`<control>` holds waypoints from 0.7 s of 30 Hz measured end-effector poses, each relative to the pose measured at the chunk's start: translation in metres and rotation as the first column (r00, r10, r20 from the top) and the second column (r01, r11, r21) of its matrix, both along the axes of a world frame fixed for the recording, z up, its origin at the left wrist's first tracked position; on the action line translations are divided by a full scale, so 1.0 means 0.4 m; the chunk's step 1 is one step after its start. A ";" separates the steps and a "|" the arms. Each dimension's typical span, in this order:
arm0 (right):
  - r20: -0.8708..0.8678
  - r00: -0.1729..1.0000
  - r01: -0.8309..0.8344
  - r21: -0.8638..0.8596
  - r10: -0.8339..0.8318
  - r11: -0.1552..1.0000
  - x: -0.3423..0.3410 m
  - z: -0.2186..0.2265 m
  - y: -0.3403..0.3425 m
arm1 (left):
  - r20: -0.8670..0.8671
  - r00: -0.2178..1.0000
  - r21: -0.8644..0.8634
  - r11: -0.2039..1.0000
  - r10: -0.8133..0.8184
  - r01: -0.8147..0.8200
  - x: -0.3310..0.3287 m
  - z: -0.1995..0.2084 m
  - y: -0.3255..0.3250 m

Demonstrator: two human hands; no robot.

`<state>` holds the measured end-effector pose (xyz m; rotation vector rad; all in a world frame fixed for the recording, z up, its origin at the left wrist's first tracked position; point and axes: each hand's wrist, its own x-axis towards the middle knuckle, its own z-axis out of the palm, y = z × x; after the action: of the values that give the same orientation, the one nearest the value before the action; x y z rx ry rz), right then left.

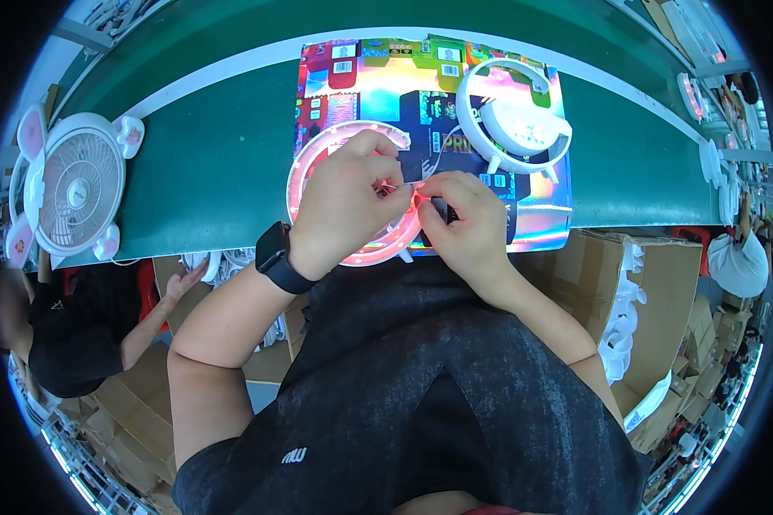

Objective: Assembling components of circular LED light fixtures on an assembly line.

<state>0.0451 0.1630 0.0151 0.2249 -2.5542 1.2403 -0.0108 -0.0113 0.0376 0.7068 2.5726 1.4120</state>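
A white ring-shaped frame (pixel 295 184) lined with a pink-glowing LED strip lies under my hands. My left hand (pixel 348 193), with a black watch on its wrist, reaches over the ring with thumb and finger pinched together. Something thin and small shows at that pinch, too fine to name. My right hand (pixel 471 219) is closed at the ring's right side, its thumb and forefinger pinching a red-lit bit of the strip. The two sets of fingertips nearly meet. Beyond my right hand rests a second white ring frame (pixel 465 103) with short legs and a round base, unlit.
Shiny printed cardboard (pixel 378 107) covers part of the green bench (pixel 215 154). On the left stands a white fan (pixel 79 190) with ear-shaped parts. Below the bench at right, a cardboard box (pixel 666 283) holds white curved parts. Another person's hand (pixel 185 279) is at lower left.
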 end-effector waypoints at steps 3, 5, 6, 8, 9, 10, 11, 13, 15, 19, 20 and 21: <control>-0.024 1.000 -0.006 0.057 0.007 0.998 0.000 0.007 -0.001 | -0.085 0.995 0.041 0.998 0.052 -0.049 0.002 0.003 0.004; 0.009 1.000 -0.009 0.070 0.009 0.998 -0.002 0.015 -0.002 | -0.037 0.999 0.052 0.998 0.019 -0.018 0.001 -0.009 0.001; 0.040 0.999 -0.013 0.085 0.009 0.996 -0.003 0.017 -0.001 | 0.009 1.000 0.068 0.998 -0.014 0.014 -0.002 -0.013 -0.001; 0.042 0.999 -0.023 0.078 0.020 0.997 -0.004 0.019 0.002 | 0.068 0.997 0.037 0.999 -0.040 0.038 -0.006 -0.008 -0.008; 0.042 0.999 -0.036 0.071 0.033 0.997 -0.005 0.019 0.004 | 0.125 0.990 0.009 0.998 -0.063 0.062 -0.007 -0.006 -0.010; 0.043 0.999 -0.035 0.070 0.032 0.997 -0.006 0.020 0.004 | 0.126 0.990 0.008 0.998 -0.063 0.063 -0.008 -0.006 -0.009; 0.044 0.998 -0.036 0.079 0.033 0.996 -0.007 0.021 0.003 | 0.067 0.996 -0.046 0.997 -0.057 0.060 -0.008 -0.006 -0.008; 0.046 0.998 -0.036 0.087 0.032 0.996 -0.009 0.022 0.002 | 0.008 0.998 -0.100 0.994 -0.054 0.055 -0.008 -0.004 -0.003; 0.016 0.999 -0.037 0.124 0.035 0.992 -0.011 0.024 -0.001 | -0.040 0.999 -0.154 0.988 -0.024 0.017 -0.006 0.002 0.007; 0.004 0.999 -0.054 0.221 0.054 0.974 -0.010 0.036 0.001 | 0.054 0.998 -0.046 0.999 0.013 -0.010 -0.002 0.007 0.025; -0.011 0.997 -0.065 0.262 0.071 0.963 -0.009 0.037 0.002 | 0.054 0.998 -0.164 0.985 -0.043 0.051 -0.004 0.003 0.025; -0.025 0.996 -0.078 0.302 0.090 0.950 -0.010 0.038 0.002 | 0.061 0.994 -0.280 0.954 -0.096 0.109 -0.006 -0.001 0.023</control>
<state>0.0411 0.1639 0.0302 0.4220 -2.7156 0.8576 -0.0133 -0.0020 0.0373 0.7386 2.5848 0.9890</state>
